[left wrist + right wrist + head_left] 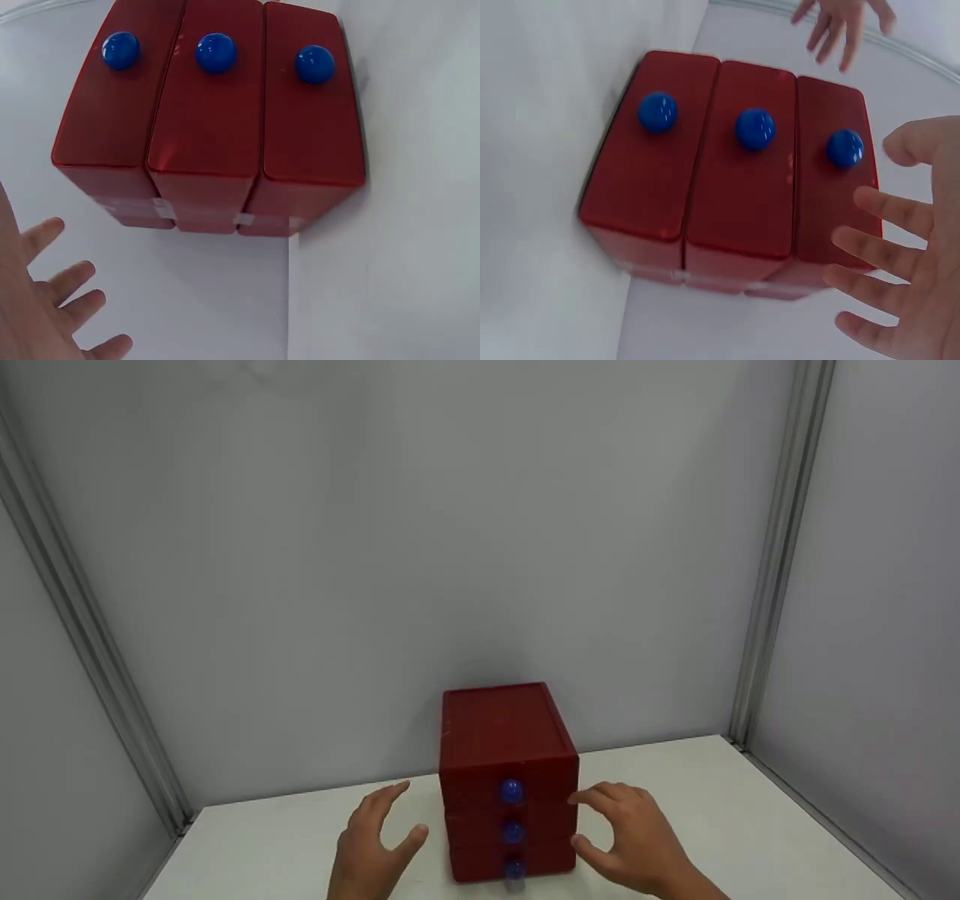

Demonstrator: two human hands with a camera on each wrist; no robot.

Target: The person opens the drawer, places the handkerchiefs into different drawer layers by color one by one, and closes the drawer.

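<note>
Approach step: left hand (373, 840) and right hand (630, 836), both released, flank red drawer box (506, 757) without touching; next likely needs closing in.

Red drawer chest (508, 750): hard body, apparently plastic or lacquered wood, smooth with a soft satin sheen; drawer fronts (214, 112) catch faint highlights along rounded edges. Blue knobs (216, 53): glossy, ball-shaped, likely plastic, bright reflections. Table (750, 825): white, matt, smooth top. Walls (375, 547): pale grey, matt panels. Corner posts (776, 547): brushed metal, dull silver.
</note>
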